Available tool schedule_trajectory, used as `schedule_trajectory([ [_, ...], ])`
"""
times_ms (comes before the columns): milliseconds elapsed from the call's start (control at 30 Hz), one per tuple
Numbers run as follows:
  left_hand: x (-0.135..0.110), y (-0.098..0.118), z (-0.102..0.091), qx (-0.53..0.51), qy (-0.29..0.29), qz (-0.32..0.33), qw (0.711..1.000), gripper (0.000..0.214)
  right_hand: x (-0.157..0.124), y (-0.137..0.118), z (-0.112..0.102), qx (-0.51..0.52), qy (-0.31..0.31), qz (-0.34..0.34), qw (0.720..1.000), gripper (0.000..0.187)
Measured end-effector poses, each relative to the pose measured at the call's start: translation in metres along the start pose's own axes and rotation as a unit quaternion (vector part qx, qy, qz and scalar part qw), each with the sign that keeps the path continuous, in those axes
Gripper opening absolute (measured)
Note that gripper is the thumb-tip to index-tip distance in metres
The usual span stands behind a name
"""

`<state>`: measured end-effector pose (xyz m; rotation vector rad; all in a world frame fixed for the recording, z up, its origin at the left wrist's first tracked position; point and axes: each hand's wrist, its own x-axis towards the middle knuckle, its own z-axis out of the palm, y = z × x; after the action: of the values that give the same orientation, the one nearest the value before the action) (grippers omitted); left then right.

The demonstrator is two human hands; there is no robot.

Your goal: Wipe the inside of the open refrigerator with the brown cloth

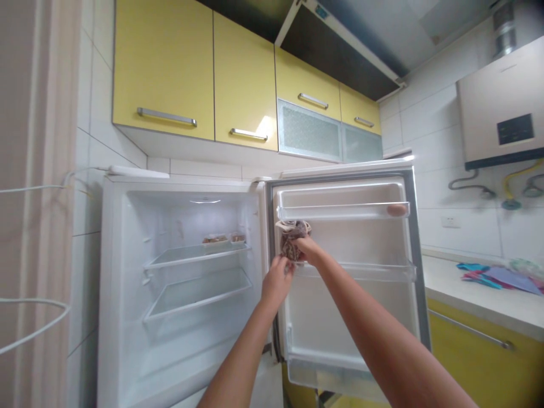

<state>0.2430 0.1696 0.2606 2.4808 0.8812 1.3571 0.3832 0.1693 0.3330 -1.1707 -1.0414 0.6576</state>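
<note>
Head view: right hand (pixel 306 250) gripping patterned cloth (pixel 293 228), bunched at hinge side of open fridge door (pixel 352 311), between top rack (pixel 340 211) and middle rack (pixel 365 272). Left hand (pixel 276 280) just below, fingers curled by left end of middle rack; too small to tell whether it grips anything. Brown item (pixel 396 210) at right end of top rack. Inside fridge (pixel 114 294): two glass shelves (pixel 204 294), food packs (pixel 216 240) on upper one. Yellow cupboards (pixel 165 62) overhead. Blue, pink and lilac pile (pixel 510 279) on counter (pixel 442 280), right.
</note>
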Motion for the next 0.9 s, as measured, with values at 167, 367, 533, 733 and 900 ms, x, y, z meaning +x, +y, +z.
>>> schedule_trajectory([
  [167,-0.001,-0.003,0.0,-0.013,-0.002,-0.005,1.0,0.016,-0.008,-0.007,-0.013,0.188,-0.031,0.055,0.98,0.014],
  [367,0.001,-0.011,0.005,-0.035,0.001,-0.003,0.999,0.019,-0.023,-0.009,-0.017,0.401,-0.039,0.015,0.915,0.013],
  [533,0.001,-0.017,0.007,-0.041,0.011,0.014,0.999,0.02,-0.051,0.003,-0.008,0.532,0.012,-0.078,0.843,0.012],
  [733,-0.001,-0.021,0.006,-0.06,0.014,0.02,0.998,0.022,-0.078,0.005,0.002,0.507,-0.031,-0.128,0.852,0.02],
  [900,0.0,-0.027,0.012,-0.091,0.029,0.029,0.995,0.025,-0.062,-0.014,0.023,0.35,0.01,-0.138,0.927,0.019],
])
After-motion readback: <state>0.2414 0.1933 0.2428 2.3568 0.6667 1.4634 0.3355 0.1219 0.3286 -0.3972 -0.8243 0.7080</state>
